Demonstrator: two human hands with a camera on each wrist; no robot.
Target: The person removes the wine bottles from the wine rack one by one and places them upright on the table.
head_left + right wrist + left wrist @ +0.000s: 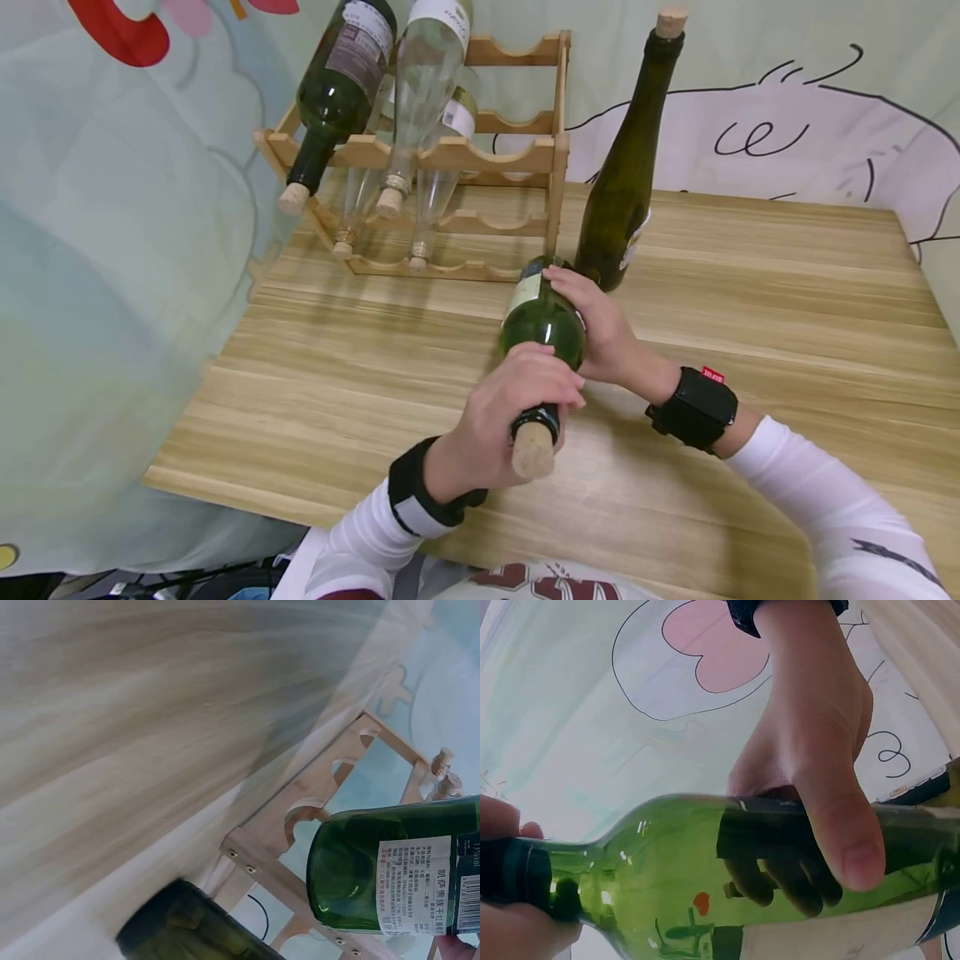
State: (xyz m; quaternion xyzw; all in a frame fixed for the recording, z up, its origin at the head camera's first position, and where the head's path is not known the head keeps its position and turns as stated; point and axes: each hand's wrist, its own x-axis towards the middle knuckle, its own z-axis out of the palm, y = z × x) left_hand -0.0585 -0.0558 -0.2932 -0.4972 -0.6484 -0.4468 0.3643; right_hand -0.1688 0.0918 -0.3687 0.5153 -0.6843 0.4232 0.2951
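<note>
Left hand (pixel 498 417) and right hand (pixel 607 337): fingers wrapped round green bottle (pixel 543 327), near rack (pixel 495 157). Likely step: positioning; next move probably requires alignment.

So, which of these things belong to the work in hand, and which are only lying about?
Likely part of the work:
green bottle, gripped at the neck by the left hand, held at the body by the right hand
wooden rack
racked bottles
standing bottle, perhaps

Just around it:
printed cloth behind
table, as support
black wristbands, only worn

Green bottle (pixel 538 323), tan streaked table (pixel 787 283)
</note>
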